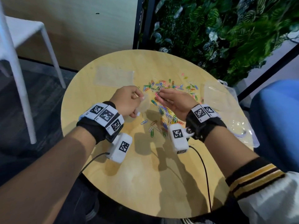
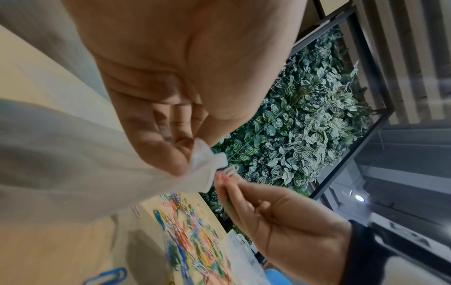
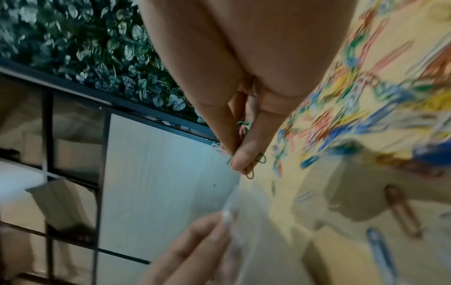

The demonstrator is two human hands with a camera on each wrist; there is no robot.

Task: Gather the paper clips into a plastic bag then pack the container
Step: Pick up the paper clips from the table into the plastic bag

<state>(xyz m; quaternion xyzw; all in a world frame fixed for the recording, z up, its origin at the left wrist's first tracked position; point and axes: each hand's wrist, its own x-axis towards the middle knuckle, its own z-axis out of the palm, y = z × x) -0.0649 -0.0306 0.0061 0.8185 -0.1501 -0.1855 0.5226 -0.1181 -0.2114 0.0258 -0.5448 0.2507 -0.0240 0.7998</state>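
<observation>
Coloured paper clips [image 1: 168,94] lie scattered over the middle of the round wooden table [image 1: 113,183]. My left hand [image 1: 129,101] pinches the rim of a small clear plastic bag [image 1: 144,105], held just above the table; the bag [image 2: 92,164] hangs below the fingers. My right hand [image 1: 171,99] pinches a small bunch of clips [image 3: 244,127] between thumb and fingers, right beside the bag's mouth. The bunch of clips [image 2: 228,171] nearly touches the bag's rim. A clear plastic container [image 1: 216,96] sits at the table's right edge.
Another flat clear bag [image 1: 113,76] lies at the table's back left. More clear plastic packaging [image 1: 242,128] rests at the right edge. A white chair [image 1: 21,46] stands left, a plant wall [image 1: 226,29] behind, a blue seat [image 1: 278,118] on the right.
</observation>
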